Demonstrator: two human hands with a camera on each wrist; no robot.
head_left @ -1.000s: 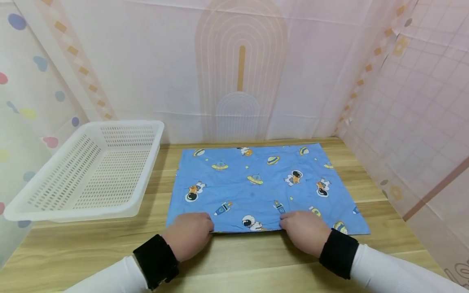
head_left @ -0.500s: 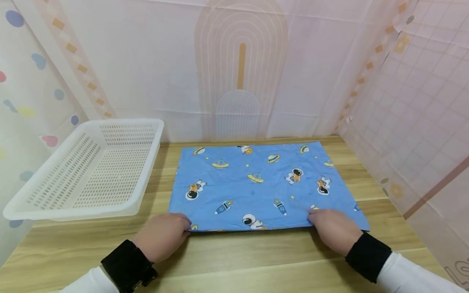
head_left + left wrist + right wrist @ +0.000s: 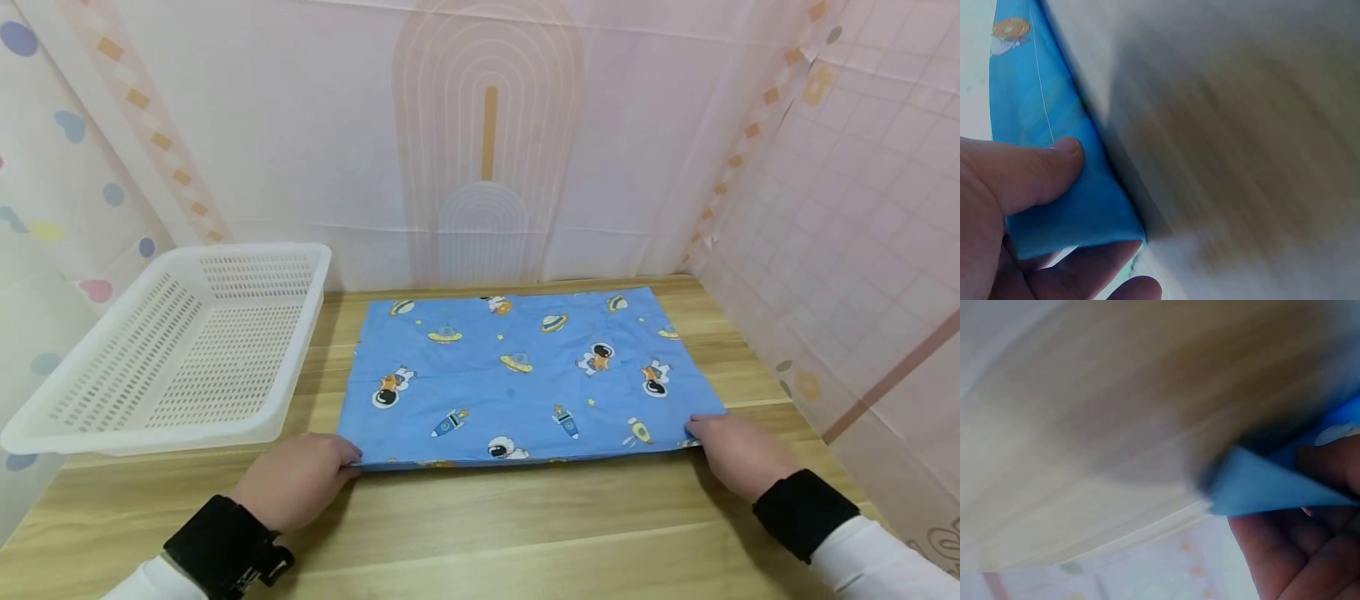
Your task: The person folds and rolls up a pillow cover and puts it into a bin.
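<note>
A blue cloth [image 3: 525,375] printed with astronauts, rockets and saucers lies flat on the wooden table [image 3: 480,525]. My left hand [image 3: 300,483] pinches its near left corner; in the left wrist view the thumb [image 3: 1041,172] lies on top of the blue cloth [image 3: 1066,187] with fingers underneath. My right hand [image 3: 738,454] pinches the near right corner, and the right wrist view shows that blue corner [image 3: 1260,487] between thumb and fingers. Both wrists wear black bands over white sleeves.
A white perforated plastic basket [image 3: 172,350] stands at the left on the table, close to the cloth's left edge. Pale patterned curtain walls [image 3: 487,142] close in the back and both sides. Bare wood runs along the near edge.
Both hands slid apart along the cloth's near edge, from near its middle out to the two near corners. The cloth stayed flat on the table.
</note>
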